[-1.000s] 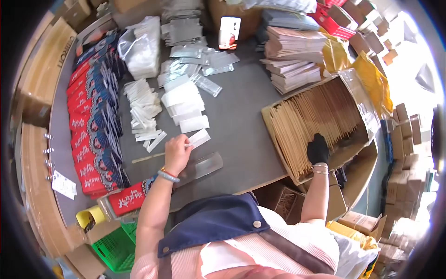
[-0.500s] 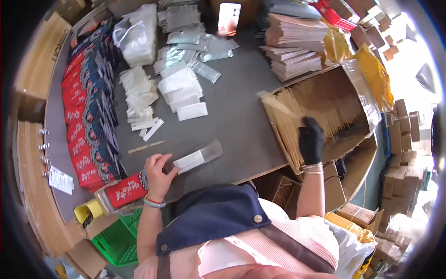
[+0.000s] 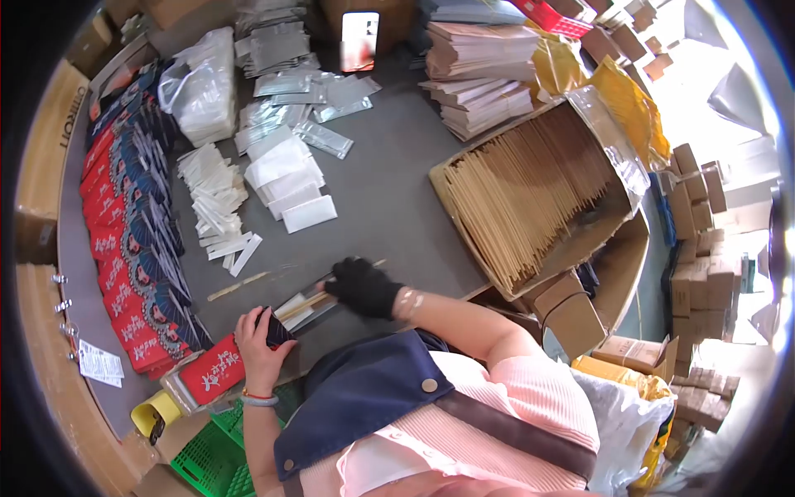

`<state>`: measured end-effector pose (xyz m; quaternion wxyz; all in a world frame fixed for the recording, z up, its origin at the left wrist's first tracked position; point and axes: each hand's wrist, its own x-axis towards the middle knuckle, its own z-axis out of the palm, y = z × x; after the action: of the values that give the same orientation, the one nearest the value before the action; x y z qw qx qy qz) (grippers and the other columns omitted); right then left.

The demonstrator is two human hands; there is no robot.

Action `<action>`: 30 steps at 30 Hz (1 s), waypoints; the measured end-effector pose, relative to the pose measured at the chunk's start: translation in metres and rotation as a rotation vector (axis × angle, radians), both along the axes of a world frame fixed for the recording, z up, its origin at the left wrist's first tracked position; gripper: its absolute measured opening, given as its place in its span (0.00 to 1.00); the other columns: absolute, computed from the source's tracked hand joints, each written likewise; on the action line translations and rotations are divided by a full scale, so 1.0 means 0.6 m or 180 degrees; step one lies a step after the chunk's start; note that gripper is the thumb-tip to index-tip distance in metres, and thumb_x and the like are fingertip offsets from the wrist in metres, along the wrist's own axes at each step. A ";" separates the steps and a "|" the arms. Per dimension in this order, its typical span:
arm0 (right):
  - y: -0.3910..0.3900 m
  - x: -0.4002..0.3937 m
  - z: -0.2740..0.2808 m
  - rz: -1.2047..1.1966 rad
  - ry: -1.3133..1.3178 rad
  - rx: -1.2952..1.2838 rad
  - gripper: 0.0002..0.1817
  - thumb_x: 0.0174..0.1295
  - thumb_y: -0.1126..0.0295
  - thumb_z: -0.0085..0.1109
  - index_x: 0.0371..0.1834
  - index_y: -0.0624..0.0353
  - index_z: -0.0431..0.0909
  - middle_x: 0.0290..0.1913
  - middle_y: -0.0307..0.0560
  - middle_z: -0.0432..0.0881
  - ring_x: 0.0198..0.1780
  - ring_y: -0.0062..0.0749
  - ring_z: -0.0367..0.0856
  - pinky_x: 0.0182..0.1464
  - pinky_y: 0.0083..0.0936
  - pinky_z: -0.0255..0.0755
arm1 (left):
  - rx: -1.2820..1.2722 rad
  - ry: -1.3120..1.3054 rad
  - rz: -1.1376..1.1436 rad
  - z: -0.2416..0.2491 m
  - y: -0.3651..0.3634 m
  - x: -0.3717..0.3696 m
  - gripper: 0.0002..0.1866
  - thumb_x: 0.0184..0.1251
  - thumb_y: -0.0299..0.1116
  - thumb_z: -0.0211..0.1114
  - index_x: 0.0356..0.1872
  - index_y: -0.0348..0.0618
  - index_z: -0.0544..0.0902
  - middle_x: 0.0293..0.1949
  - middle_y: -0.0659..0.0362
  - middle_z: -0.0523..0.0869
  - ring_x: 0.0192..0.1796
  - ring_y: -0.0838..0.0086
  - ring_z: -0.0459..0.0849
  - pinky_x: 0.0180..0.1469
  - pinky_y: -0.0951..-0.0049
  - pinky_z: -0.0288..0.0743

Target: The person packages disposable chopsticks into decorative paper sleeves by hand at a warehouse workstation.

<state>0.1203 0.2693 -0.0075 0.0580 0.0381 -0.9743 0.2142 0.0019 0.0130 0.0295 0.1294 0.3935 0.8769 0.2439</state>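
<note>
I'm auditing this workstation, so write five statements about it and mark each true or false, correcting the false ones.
1. The bare left hand touches a flat red printed packet. True.
2. The right hand is bare. False: it wears a black glove.
3. An open brown cardboard box holds a row of thin tan sticks. True.
4. White rectangular paper slips lie inside that box. False: they lie on the grey table.
5. A green plastic basket shows at the picture's lower left. True.

Head view faces forward-down, near the table [image 3: 397, 190] (edges perhaps warped).
</note>
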 end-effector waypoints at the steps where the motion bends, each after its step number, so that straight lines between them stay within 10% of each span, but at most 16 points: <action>1: -0.026 -0.015 -0.010 0.0233 0.0219 -0.0085 0.13 0.58 0.67 0.56 0.45 0.55 0.80 0.42 0.53 0.79 0.45 0.47 0.79 0.48 0.42 0.73 | 0.0042 0.0007 -0.0098 0.000 0.013 0.003 0.40 0.35 0.34 0.82 0.58 0.42 0.79 0.61 0.53 0.74 0.66 0.51 0.67 0.69 0.51 0.59; 5: -0.014 -0.019 -0.006 -0.0116 0.0627 -0.0294 0.10 0.59 0.67 0.56 0.39 0.58 0.82 0.40 0.52 0.80 0.43 0.47 0.80 0.47 0.39 0.75 | -0.0204 0.0296 -0.0245 0.024 0.055 0.022 0.43 0.34 0.35 0.83 0.60 0.42 0.76 0.62 0.53 0.73 0.66 0.51 0.66 0.69 0.50 0.57; 8: 0.041 0.011 0.054 -0.0897 -0.0798 -0.0613 0.11 0.56 0.66 0.61 0.38 0.60 0.81 0.44 0.54 0.81 0.47 0.49 0.80 0.49 0.43 0.75 | -0.0150 0.0196 -0.0230 0.007 0.049 0.019 0.43 0.33 0.35 0.83 0.60 0.42 0.76 0.62 0.52 0.72 0.66 0.50 0.66 0.68 0.49 0.58; 11: -0.056 -0.025 0.002 -0.0948 0.0807 -0.1290 0.10 0.53 0.68 0.60 0.37 0.57 0.82 0.41 0.55 0.81 0.45 0.48 0.80 0.50 0.40 0.74 | -0.0010 0.0239 -0.0295 -0.002 0.073 0.020 0.43 0.32 0.32 0.83 0.59 0.41 0.76 0.60 0.52 0.73 0.64 0.50 0.68 0.66 0.52 0.61; 14: -0.086 -0.038 0.022 -0.0045 0.0141 -0.2392 0.08 0.50 0.73 0.64 0.34 0.58 0.82 0.43 0.55 0.80 0.45 0.52 0.80 0.49 0.39 0.73 | 0.0005 0.0352 -0.0365 0.009 0.080 0.015 0.42 0.30 0.31 0.83 0.57 0.40 0.78 0.58 0.52 0.75 0.62 0.51 0.70 0.64 0.55 0.64; 17: -0.047 -0.027 0.043 -0.1181 -0.0526 -0.2157 0.25 0.51 0.75 0.66 0.54 0.61 0.74 0.50 0.57 0.78 0.52 0.53 0.79 0.52 0.39 0.74 | 0.0141 0.0431 -0.0348 -0.002 0.083 0.021 0.42 0.29 0.28 0.81 0.57 0.39 0.78 0.57 0.51 0.75 0.60 0.50 0.72 0.62 0.55 0.67; 21: -0.093 -0.055 -0.039 0.0180 0.0467 -0.2255 0.29 0.49 0.71 0.71 0.56 0.59 0.71 0.48 0.56 0.77 0.50 0.52 0.78 0.50 0.39 0.74 | -0.0007 0.0589 -0.0428 -0.025 0.083 0.008 0.41 0.32 0.29 0.80 0.58 0.42 0.77 0.55 0.53 0.76 0.58 0.51 0.73 0.60 0.55 0.69; 23: -0.047 -0.040 0.006 -0.0340 0.0352 -0.2276 0.37 0.42 0.54 0.75 0.56 0.56 0.73 0.50 0.54 0.76 0.50 0.52 0.74 0.51 0.42 0.67 | 0.0121 0.0249 -0.0314 0.015 0.097 0.011 0.40 0.37 0.38 0.80 0.59 0.45 0.77 0.54 0.53 0.76 0.57 0.52 0.74 0.59 0.54 0.69; 24: -0.017 -0.038 0.066 -0.0297 0.0351 -0.0775 0.41 0.38 0.50 0.76 0.58 0.54 0.73 0.52 0.51 0.75 0.54 0.46 0.73 0.54 0.43 0.64 | 0.0072 0.0339 -0.0310 0.016 0.089 0.010 0.41 0.37 0.39 0.81 0.61 0.48 0.76 0.54 0.53 0.76 0.58 0.53 0.73 0.59 0.54 0.68; 30: 0.006 -0.039 0.127 0.0039 0.0080 -0.0111 0.35 0.34 0.54 0.77 0.50 0.51 0.77 0.49 0.44 0.76 0.55 0.43 0.73 0.57 0.45 0.61 | -0.0214 0.0677 -0.0868 0.085 0.092 0.001 0.34 0.40 0.33 0.78 0.54 0.57 0.78 0.55 0.54 0.74 0.57 0.52 0.72 0.56 0.51 0.69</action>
<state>0.0972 0.2730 0.0687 0.0697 0.0457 -0.9694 0.2310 0.0027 0.0685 0.0805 0.0809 0.5279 0.8318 0.1515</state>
